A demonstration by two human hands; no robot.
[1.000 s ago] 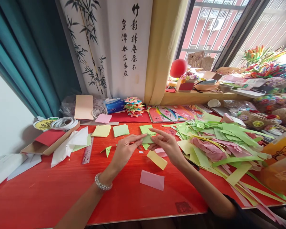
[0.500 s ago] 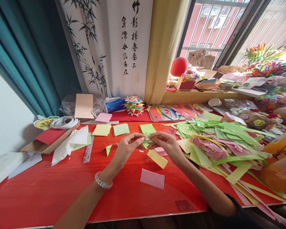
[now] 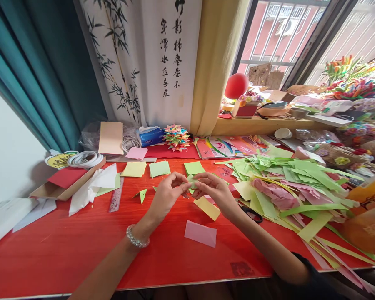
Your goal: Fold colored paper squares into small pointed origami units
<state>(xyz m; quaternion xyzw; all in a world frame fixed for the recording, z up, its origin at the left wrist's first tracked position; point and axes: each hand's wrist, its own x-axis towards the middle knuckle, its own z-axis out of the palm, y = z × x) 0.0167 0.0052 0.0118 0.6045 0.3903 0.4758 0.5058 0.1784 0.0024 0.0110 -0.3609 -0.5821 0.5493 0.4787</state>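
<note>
Between my fingertips is a small piece of green paper [image 3: 192,181], partly covered by them. My left hand [image 3: 168,195] pinches its left side, and a beaded bracelet [image 3: 137,236] circles that wrist. On the other side my right hand [image 3: 215,192] grips the paper with bent fingers. A yellow paper rectangle [image 3: 207,208] and a pink paper rectangle [image 3: 200,233] lie on the red table below my hands. Left of them sits a folded green paper piece [image 3: 141,195]. Just behind my fingers is a green paper stack [image 3: 194,168].
Yellow [image 3: 134,169] and pale green stacks [image 3: 159,168] lie farther back, near a ruler [image 3: 115,195]. Green and pink paper strips [image 3: 287,187] heap up on the right, with scissors [image 3: 253,214] beside them. A multicoloured folded-paper ball [image 3: 176,137] stands at the back.
My right index finger, stretched out over the paper a second ago, has bent in to pinch it. Both hands stay close together at nearly the same place, and the paper shows less between them.
</note>
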